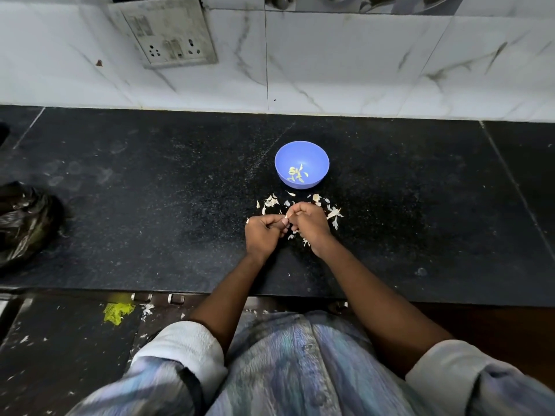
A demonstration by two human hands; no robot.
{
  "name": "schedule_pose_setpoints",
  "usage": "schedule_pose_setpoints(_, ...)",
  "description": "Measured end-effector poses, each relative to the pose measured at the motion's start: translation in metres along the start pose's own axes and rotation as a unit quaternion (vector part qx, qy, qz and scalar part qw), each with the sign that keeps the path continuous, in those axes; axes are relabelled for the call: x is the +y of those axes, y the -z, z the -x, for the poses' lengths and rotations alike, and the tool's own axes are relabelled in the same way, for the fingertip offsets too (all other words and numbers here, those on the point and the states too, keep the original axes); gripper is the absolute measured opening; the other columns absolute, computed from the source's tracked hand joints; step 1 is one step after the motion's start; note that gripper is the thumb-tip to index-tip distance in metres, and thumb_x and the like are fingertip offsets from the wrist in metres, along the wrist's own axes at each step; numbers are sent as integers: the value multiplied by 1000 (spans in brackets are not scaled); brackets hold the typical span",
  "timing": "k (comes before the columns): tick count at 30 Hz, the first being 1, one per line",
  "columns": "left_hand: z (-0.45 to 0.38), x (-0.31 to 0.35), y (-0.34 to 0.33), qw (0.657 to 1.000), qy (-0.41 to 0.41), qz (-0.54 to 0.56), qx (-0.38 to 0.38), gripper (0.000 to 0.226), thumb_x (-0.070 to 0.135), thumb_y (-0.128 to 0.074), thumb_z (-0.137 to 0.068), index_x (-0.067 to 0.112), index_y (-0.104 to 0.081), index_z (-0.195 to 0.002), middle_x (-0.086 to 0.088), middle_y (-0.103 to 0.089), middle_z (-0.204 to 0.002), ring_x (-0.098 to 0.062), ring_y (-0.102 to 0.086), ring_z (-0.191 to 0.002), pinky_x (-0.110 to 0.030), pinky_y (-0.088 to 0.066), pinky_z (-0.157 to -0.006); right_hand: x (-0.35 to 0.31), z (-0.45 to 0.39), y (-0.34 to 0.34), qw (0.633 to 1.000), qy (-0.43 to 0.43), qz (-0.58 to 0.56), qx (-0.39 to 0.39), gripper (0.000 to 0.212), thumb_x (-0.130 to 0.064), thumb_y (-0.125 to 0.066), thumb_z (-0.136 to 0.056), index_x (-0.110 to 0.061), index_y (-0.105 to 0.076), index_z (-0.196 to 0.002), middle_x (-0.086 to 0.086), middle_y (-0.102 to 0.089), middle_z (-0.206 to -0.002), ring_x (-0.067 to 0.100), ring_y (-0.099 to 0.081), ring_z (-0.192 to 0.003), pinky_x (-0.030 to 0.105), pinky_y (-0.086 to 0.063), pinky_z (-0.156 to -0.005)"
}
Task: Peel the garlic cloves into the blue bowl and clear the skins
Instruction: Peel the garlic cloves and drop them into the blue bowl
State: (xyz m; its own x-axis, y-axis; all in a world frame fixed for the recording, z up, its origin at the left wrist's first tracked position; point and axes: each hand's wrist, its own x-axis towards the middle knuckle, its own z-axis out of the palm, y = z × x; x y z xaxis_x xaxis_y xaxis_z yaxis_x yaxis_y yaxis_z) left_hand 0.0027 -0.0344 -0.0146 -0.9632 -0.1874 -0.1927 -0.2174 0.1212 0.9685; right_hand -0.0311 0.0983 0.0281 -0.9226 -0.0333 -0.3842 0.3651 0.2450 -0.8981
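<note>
Left hand [263, 232] and right hand [309, 223], fingers curled, pinching one garlic clove [286, 216] (barely visible). Skins [300, 205] scattered on tabletop [150, 205] near blue bowl [318, 157].

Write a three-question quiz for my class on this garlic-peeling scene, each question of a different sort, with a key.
1. True or false: the blue bowl stands nearer the person than the hands do.
2. Multiple choice: where do most of the loose garlic skins lie? A) inside the bowl B) on the black counter around the hands C) on the wall tiles
3. Fill in: the left hand and right hand meet over the counter, pinching a small ____ piece between them.

Key: 1 false; 2 B; 3 pale (presumably a garlic clove or its skin)
</note>
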Motion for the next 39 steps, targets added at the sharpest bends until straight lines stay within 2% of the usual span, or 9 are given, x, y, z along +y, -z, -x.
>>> schedule_pose_setpoints(4,-4,1,3,999,20,29,29,11,7,-77,-94,6,-83,-103,-12,-81,-86,-14,-68,-72,-31,-58,-74,-4,-4,2,996,-65,-49,21,16,1,-55,-91,-9,-67,-90,4,-66,-70,13,-55,-54,22,-34,-43)
schedule_pose_setpoints(10,-9,6,-1,996,17,-34,84,11,18,-86,-87,18,-86,-98,4,-81,-85,-3,-70,-71,-29,-61,-81,0,-15,11,997,-11,39,71,14,-14,-75,-88,-8,-73,-76,3,-69,-60,10,-60,-47,21,-45,-48)
schedule_pose_setpoints(15,-10,14,-6,991,6,-76,109,12,16,-83,-88,19,-86,-99,7,-81,-86,3,-71,-72,-25,-61,-81,2,-19,15,993,8,101,54,25,-23,-75,-87,-11,-71,-65,4,-71,-59,15,-64,-52,39,-58,-63)
schedule_pose_setpoints(17,-9,17,-9,990,-1,-93,107,13,14,-83,-88,18,-86,-100,6,-81,-87,8,-69,-70,-22,-59,-80,1,-19,17,993,18,104,48,9,-16,-79,-79,-15,-73,-73,2,-73,-63,13,-65,-55,35,-58,-63)
schedule_pose_setpoints(19,-8,21,-13,989,-1,-96,111,15,12,-84,-86,19,-86,-99,6,-81,-83,7,-70,-68,-21,-59,-77,-4,-17,21,996,25,81,34,15,-3,-77,-76,-15,-74,-84,2,-74,-68,10,-65,-57,28,-55,-58)
schedule_pose_setpoints(23,-7,21,-20,989,4,-77,125,16,10,-86,-84,18,-85,-98,7,-80,-78,-4,-76,-72,-25,-62,-77,-11,-11,24,998,29,47,23,11,-7,-68,-90,-2,-77,-84,14,-75,-72,11,-61,-52,19,-46,-49)
schedule_pose_setpoints(27,-2,24,-25,989,9,-49,137,16,9,-85,-85,16,-85,-99,6,-80,-79,-3,-76,-72,-26,-63,-79,-8,-8,26,999,9,40,4,15,3,-62,-83,-1,-77,-84,11,-73,-70,8,-61,-51,20,-46,-47)
schedule_pose_setpoints(32,-2,29,-22,992,7,-20,124,17,13,-86,-86,15,-85,-102,5,-81,-83,-2,-76,-75,-22,-60,-78,-8,-6,27,999,-23,-21,-18,10,-3,-67,-89,1,-76,-91,10,-74,-73,14,-62,-61,23,-48,-52)
schedule_pose_setpoints(39,1,30,-11,996,14,-6,86,17,15,-87,-85,15,-85,-102,5,-81,-83,-5,-75,-75,-25,-60,-77,-11,5,20,999,27,-13,18,14,1,-64,-86,-5,-76,-81,15,-74,-74,14,-63,-60,23,-52,-54)
